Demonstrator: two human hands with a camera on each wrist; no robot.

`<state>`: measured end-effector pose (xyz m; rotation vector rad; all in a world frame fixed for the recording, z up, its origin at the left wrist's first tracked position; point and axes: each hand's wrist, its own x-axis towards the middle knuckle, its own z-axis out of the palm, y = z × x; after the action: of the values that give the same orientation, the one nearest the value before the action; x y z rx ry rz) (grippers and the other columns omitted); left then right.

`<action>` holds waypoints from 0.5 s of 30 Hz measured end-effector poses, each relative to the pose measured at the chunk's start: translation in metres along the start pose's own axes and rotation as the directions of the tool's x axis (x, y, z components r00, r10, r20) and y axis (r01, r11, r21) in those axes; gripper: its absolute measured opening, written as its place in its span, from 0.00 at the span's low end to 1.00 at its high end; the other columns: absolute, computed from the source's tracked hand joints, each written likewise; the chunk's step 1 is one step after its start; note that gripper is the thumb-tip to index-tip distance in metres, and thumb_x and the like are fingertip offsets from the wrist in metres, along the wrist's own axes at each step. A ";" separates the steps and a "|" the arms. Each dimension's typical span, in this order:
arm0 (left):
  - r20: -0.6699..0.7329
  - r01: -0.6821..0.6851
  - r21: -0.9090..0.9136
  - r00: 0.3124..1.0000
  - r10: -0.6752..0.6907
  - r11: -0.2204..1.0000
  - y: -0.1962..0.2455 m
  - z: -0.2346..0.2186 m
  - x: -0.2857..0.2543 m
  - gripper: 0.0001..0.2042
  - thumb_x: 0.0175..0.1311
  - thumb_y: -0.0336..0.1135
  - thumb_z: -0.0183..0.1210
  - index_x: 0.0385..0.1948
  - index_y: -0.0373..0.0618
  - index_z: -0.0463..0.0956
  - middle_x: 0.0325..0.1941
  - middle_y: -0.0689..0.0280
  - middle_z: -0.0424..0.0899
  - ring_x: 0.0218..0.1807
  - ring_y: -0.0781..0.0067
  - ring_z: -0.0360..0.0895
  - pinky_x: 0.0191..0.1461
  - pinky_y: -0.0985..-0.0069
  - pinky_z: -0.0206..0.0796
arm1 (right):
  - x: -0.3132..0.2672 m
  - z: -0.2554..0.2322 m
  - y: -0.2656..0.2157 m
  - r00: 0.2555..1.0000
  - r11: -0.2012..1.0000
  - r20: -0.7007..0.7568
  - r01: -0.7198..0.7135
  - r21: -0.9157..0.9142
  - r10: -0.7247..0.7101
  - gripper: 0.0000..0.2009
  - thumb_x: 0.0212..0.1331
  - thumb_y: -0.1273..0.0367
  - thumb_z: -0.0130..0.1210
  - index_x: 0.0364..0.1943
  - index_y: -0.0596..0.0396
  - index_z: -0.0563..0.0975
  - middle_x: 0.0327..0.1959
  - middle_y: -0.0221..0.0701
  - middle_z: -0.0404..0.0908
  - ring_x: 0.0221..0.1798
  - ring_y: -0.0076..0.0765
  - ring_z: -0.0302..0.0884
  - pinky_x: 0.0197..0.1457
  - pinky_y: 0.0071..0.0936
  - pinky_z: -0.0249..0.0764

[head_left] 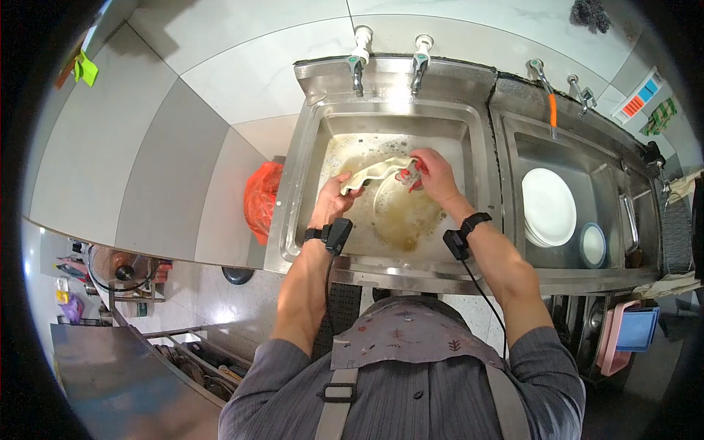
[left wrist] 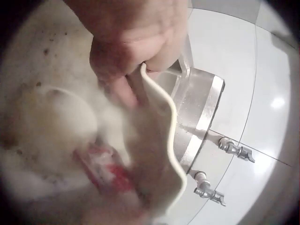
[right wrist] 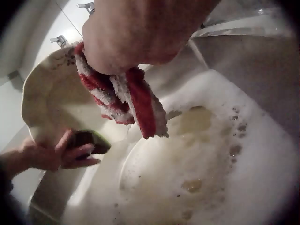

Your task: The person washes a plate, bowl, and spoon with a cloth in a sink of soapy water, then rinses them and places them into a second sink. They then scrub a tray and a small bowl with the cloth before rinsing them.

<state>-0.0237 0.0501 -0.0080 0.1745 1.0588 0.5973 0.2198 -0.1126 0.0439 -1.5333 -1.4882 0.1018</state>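
Note:
Over the left sink basin [head_left: 460, 132], a cream plate with a wavy rim [head_left: 375, 171] is held tilted above cloudy, foamy water. My left hand [head_left: 337, 198] grips its left end. Beside those fingers, a dark pad with a green edge [right wrist: 89, 141] shows in the right wrist view. Bunched in my right hand [head_left: 438, 177] is a red and white cloth [right wrist: 145, 110], close against the plate's right end. The curved rim of another plate [right wrist: 125, 171] shows in the murky water below; the rest of it is hidden.
Two taps [head_left: 420, 64] stand behind the basin. In the right basin are stacked white plates [head_left: 550, 205] and a small bowl [head_left: 592, 246], beneath a tap with an orange hose [head_left: 553, 110]. A red plastic bag [head_left: 262, 202] hangs left of the sink.

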 end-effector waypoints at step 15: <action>0.309 -0.270 0.044 0.919 0.244 0.962 -0.007 -0.007 -0.046 0.20 0.70 0.16 0.51 0.63 0.38 0.70 0.62 0.58 0.80 0.61 0.62 0.80 0.68 0.68 0.74 | -0.060 0.038 0.077 0.436 0.787 0.655 -0.328 -0.523 0.617 0.18 0.55 0.76 0.55 0.52 0.57 0.78 0.47 0.44 0.84 0.49 0.47 0.82 0.49 0.42 0.77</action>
<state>-0.0428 0.0187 0.0212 0.4730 0.7690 0.7366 0.2370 -0.1241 -0.0589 -2.3529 -1.7176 1.1051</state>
